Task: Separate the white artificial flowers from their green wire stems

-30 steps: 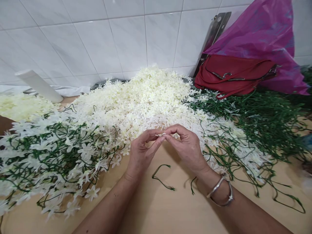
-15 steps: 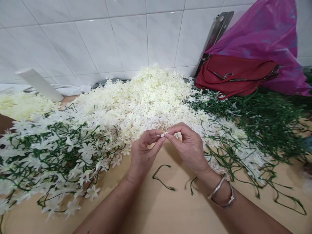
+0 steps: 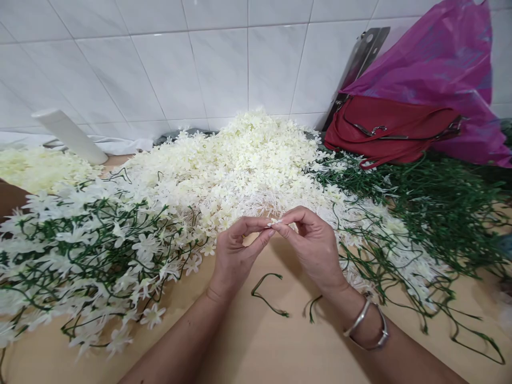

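Just above the tabletop my left hand (image 3: 239, 246) and my right hand (image 3: 310, 244) meet fingertip to fingertip. Between them they pinch a small white artificial flower (image 3: 274, 222), mostly hidden by the fingers. Behind the fingers spreads a large heap of loose white artificial flower heads (image 3: 244, 165). Below the hands a bare green plastic stem (image 3: 267, 294) lies on the table, and a second stem (image 3: 312, 309) rests beside my right wrist. To the left is a pile of white flowers on green stems (image 3: 116, 256).
Green stems (image 3: 436, 197) are massed at the right, under a red handbag (image 3: 396, 128) and a purple plastic bag (image 3: 436, 74). A white cylinder (image 3: 72, 136) leans at the back left, near pale yellow flowers (image 3: 40, 168). Part of another person's arm (image 3: 12, 197) shows at the left edge. A tiled wall (image 3: 216, 64) stands behind.
The view has shifted slightly. Both hands stay together, and the fingertips have moved a little on the small white flower, with the left fingers reaching slightly further right.
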Motion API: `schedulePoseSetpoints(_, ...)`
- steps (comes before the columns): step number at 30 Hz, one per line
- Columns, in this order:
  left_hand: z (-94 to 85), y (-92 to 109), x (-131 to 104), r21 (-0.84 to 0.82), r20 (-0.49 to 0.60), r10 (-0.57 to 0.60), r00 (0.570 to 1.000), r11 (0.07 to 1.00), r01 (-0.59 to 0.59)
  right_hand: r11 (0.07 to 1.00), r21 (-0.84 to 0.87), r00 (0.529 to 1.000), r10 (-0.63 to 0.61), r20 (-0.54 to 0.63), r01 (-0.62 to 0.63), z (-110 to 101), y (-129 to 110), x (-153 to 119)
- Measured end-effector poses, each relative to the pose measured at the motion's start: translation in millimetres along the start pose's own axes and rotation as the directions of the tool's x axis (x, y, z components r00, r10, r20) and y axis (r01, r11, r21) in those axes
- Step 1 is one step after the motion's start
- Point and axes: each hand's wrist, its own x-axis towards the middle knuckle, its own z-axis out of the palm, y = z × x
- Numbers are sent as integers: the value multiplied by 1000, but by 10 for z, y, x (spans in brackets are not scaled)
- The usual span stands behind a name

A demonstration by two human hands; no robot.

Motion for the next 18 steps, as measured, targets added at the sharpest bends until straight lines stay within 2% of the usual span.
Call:
schedulePoseSetpoints(3,-12,4,7,-46,34,-59,998,997,60,996,67,998,62,22,-64,7,13,21)
schedulePoseSetpoints(6,-5,14,9,-111,79,-91,993,989,99,999,39,997,32,66,-34,-3,10,35)
schedulePoseSetpoints(9,7,8,2,-123,92,-96,991,987,107,1000,3,999,0,48,0,-23,8,40)
schedulePoseSetpoints(13,6,-35,-5,-46,67,-74,995,996,77,1000,-8,999,29,31,-28,-28,41,47)
schedulePoseSetpoints(18,-17,-69,8,71,16,27,1000,997,-28,993,39,992,105,72,-108,-9,93,47)
